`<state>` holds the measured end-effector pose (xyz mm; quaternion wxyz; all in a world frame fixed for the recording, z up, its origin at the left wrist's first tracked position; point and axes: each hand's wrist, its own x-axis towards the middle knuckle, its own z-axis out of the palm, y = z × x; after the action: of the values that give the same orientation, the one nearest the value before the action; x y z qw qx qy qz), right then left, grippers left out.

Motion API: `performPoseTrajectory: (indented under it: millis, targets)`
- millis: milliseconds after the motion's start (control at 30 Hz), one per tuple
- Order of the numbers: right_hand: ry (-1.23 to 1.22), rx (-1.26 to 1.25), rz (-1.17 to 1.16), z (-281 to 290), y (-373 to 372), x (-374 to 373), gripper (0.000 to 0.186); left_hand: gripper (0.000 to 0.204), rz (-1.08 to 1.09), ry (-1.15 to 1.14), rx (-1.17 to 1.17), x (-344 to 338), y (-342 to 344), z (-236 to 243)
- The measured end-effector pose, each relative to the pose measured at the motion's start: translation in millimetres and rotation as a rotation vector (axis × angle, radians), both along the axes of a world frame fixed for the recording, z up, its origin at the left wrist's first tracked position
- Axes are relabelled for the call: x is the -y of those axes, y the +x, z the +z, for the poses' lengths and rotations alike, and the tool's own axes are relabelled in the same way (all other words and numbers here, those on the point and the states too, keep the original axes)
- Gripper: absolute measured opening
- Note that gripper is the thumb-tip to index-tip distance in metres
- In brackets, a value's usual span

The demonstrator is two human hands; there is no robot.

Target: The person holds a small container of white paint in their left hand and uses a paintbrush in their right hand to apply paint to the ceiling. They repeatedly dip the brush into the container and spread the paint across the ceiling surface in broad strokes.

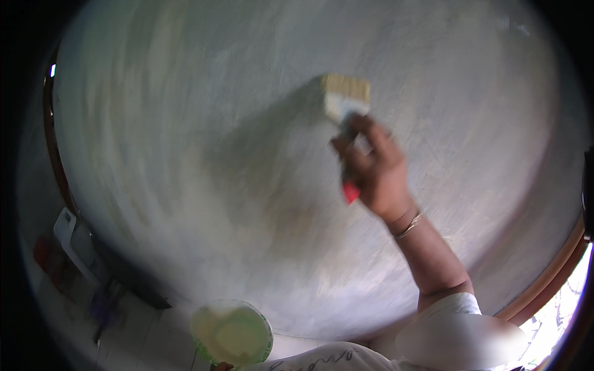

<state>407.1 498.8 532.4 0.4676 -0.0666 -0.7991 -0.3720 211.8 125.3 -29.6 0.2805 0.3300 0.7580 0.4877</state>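
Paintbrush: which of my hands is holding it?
Your right hand, raised before the grey wall; the left hand, barely showing, is down by the bucket.

The brush [344, 102] is cream-bristled and red-ended, the wall [433, 55] grey (streaked with dull brown), the bucket [270, 337] at seven o'clock pale green.

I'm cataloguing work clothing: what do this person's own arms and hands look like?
The right hand wears no glove; a thin, shiny bracelet circles its wrist. The right forearm is bare below a short white sleeve. Only a sliver of what seems the left hand shows at the lower edge, too little to describe.
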Motion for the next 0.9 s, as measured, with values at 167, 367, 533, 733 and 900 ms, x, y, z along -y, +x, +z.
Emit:
performPoseTrajectory:
  millis: [167,367,533,733,900]
  targets:
    - [-0.258,0.544,0.134,-165,-12,28,0.027,0.046,0.298,-0.018,0.623,-9,-8,9]
    - [-1.154,0.794,0.114,-268,-17,-5,0.012,0.041,0.366,0.061,0.687,-9,4,38]
    - [-0.869,0.433,0.318,-89,-19,-5,0.019,0.042,0.307,0.115,0.664,-5,-2,-1]
    - [-0.095,-0.097,0.241,15,-46,15,0.024,0.048,0.399,0.219,0.910,-2,8,14]
    - [-0.148,0.283,0.035,-110,-59,19,0.025,0.056,0.429,0.353,1.112,-40,43,132]
